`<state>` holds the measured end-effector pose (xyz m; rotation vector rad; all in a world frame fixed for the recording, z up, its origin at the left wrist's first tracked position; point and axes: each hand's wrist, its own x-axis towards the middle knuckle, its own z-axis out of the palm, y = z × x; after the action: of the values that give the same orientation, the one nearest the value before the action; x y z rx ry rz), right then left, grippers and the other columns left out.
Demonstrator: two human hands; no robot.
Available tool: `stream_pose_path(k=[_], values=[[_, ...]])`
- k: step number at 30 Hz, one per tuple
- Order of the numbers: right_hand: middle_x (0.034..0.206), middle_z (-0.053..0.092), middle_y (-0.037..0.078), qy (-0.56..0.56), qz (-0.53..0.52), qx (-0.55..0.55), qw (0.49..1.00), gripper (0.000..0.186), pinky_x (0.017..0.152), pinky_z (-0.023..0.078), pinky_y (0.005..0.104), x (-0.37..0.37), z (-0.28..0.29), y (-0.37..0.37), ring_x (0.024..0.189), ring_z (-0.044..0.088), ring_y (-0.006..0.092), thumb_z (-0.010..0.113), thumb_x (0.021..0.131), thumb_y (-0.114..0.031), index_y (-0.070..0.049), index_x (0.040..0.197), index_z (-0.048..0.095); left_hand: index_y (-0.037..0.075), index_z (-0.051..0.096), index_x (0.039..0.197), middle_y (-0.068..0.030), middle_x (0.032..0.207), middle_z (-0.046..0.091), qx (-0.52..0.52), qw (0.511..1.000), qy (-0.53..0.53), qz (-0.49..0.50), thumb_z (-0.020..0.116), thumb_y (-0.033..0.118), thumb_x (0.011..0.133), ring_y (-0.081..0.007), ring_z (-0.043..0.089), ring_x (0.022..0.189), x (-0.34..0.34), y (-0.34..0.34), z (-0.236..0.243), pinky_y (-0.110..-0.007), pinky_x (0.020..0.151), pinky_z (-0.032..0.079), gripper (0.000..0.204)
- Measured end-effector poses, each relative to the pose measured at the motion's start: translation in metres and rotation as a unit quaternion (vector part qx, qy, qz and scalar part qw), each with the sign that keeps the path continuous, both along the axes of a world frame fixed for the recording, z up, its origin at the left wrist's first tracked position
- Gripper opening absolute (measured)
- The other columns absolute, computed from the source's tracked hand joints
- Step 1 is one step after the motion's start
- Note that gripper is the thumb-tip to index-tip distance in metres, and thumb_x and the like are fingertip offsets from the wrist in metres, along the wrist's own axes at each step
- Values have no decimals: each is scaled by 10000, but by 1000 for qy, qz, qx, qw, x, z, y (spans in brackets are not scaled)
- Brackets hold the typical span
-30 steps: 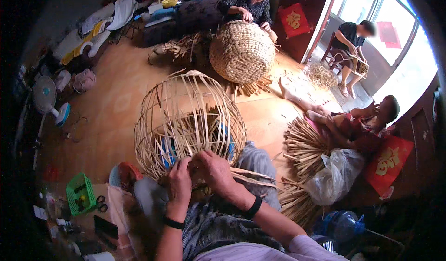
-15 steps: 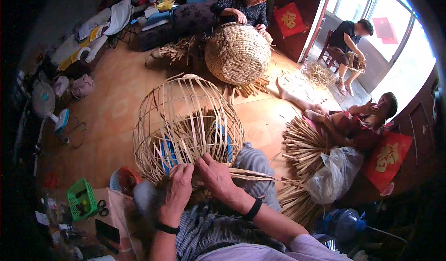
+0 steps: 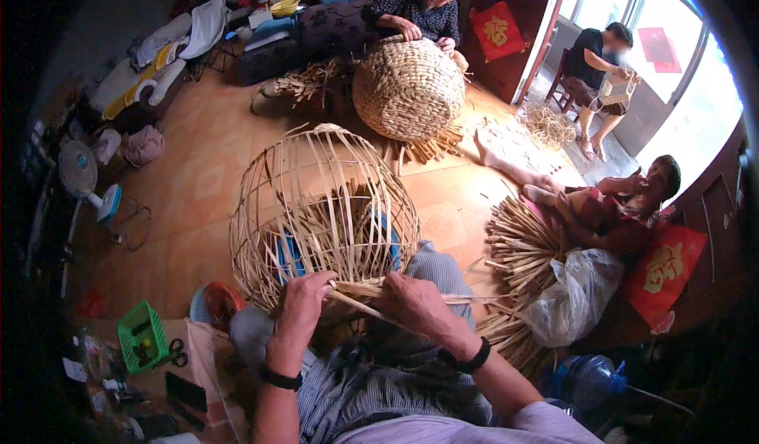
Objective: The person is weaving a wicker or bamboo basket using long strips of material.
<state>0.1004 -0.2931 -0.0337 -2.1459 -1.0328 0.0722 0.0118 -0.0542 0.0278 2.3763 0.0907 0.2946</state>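
Observation:
An open basket frame point(image 3: 345, 159) of thin, pale strips lies on its side before my knees, its near edge at my hands. My left hand point(image 3: 300, 308) is closed in a pinch at that edge, on the end of a flat dried plant strip point(image 3: 360, 289). My right hand point(image 3: 419, 306) is closed round the strip further right, so a short length runs between both hands. A second, rod-like strand point(image 3: 357, 305) slants below it from the left hand toward the right. Loose strip ends trail out to the right past my right hand.
Bundles of dried stalks point(image 3: 518, 242) lie at the right, by a white plastic bag point(image 3: 573, 290) and a seated person. Another person works on a woven basket point(image 3: 409, 90) ahead; a third sits by the doorway. At the left stand a green plastic basket point(image 3: 142, 337), scissors point(image 3: 179, 354) and a fan point(image 3: 79, 171).
My right hand has moved right, away from my left hand, and strip now shows stretched between them. My left hand stays near the frame's edge.

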Motion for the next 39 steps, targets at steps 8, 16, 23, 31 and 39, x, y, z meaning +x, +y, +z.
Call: stream_pose_path(k=[8, 16, 23, 31, 39], values=[[904, 690, 193, 17, 74, -74, 994, 171, 647, 551, 496, -34, 40, -25, 774, 688, 412, 622, 980, -218, -71, 1060, 589, -7, 716, 1039, -235, 934, 718, 2, 1000, 10, -3, 678, 23, 885, -395, 720, 884, 0, 8, -5, -433, 751, 556, 162], [763, 616, 186, -11, -44, -60, 997, 115, 611, 502, 492, 9, 15, -27, 726, 653, 407, 579, 915, -134, -88, 1004, 635, 1, 733, 989, -211, 836, 709, 14, 997, 69, -21, 681, 58, 901, -342, 726, 786, 7, 10, 5, -398, 721, 548, 117], [992, 662, 152, -119, -63, -21, 991, 217, 705, 522, 468, -25, 38, -6, 898, 670, 375, 746, 881, -162, -50, 1039, 649, 26, 739, 1018, -230, 884, 701, -1, 993, 85, -86, 668, 30, 912, -422, 695, 844, 10, 32, 7, -473, 744, 535, 127], [759, 624, 245, 127, 38, 44, 990, 252, 609, 487, 523, -53, 15, 43, 735, 646, 475, 674, 932, -85, -7, 1129, 538, 9, 742, 1064, -206, 906, 730, 23, 987, 104, -123, 675, 67, 900, -354, 738, 869, 18, 41, 7, -407, 789, 558, 186], [828, 677, 223, 42, 69, -2, 997, 317, 633, 535, 529, -78, 27, 79, 788, 673, 480, 564, 869, -7, -17, 1179, 499, 15, 762, 1028, -201, 897, 742, 0, 990, 117, -84, 697, 35, 856, -343, 744, 855, 20, 39, 0, -402, 792, 573, 185]])
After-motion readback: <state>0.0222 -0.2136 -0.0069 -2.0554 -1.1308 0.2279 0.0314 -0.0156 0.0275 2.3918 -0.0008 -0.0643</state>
